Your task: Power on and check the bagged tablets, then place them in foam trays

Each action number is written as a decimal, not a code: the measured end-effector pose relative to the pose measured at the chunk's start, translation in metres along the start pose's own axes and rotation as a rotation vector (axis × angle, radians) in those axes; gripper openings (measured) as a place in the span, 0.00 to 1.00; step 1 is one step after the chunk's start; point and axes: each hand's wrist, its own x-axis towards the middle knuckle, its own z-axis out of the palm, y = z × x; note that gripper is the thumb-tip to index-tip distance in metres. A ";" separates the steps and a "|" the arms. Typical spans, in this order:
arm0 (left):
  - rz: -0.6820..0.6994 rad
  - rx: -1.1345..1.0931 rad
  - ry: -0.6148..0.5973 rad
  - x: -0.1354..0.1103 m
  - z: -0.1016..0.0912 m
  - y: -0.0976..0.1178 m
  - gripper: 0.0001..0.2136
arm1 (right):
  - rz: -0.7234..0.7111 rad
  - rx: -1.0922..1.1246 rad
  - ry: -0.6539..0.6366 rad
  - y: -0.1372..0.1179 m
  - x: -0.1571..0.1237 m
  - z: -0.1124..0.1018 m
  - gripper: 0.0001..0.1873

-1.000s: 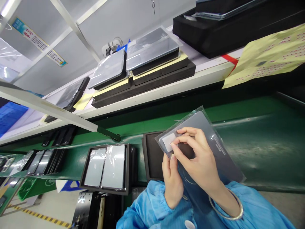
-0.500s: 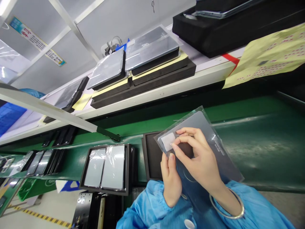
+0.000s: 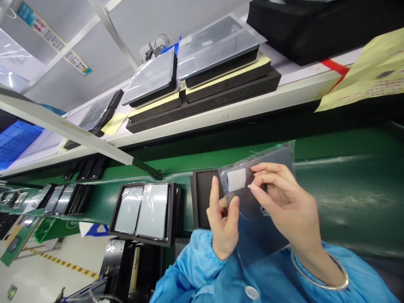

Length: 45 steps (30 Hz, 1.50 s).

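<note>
Left hand (image 3: pixel 224 229): we pinch a panel (image 3: pixel 248 212)
Right hand (image 3: pixel 292 208): pinches white bit (image 3: pixel 249 186)
Bench (image 3: pixel 350 206): glossy green
Wall (image 3: pixel 189 17): grey

two hands (image 3: pixel 223 229) (image 3: pixel 292 206), one held panel (image 3: pixel 255 215), one bracelet (image 3: pixel 342 283)

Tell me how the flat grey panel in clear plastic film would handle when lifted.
The flat grey panel is probably fairly stiff: its upper edge looks straight. The clear plastic film looks glossy, so it may slip, and its thin, see-through margin would likely flex.
</note>
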 end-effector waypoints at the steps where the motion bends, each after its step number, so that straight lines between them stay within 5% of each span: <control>1: -0.003 -0.004 -0.009 0.000 -0.001 0.000 0.32 | -0.001 -0.001 0.002 -0.001 -0.001 0.000 0.06; 7: 0.214 0.112 0.034 0.001 -0.006 0.003 0.12 | -0.036 -0.069 0.004 -0.010 -0.006 -0.001 0.06; 34: 0.282 0.024 0.031 -0.004 -0.003 0.008 0.07 | -0.123 -0.275 0.029 -0.030 -0.003 0.008 0.03; 41: 0.170 -0.199 0.061 -0.002 0.005 0.010 0.27 | -0.133 -0.330 0.028 -0.033 0.003 0.012 0.02; 45: 0.148 -0.202 0.055 -0.004 0.006 0.007 0.27 | -0.152 -0.366 0.033 -0.035 0.005 0.016 0.03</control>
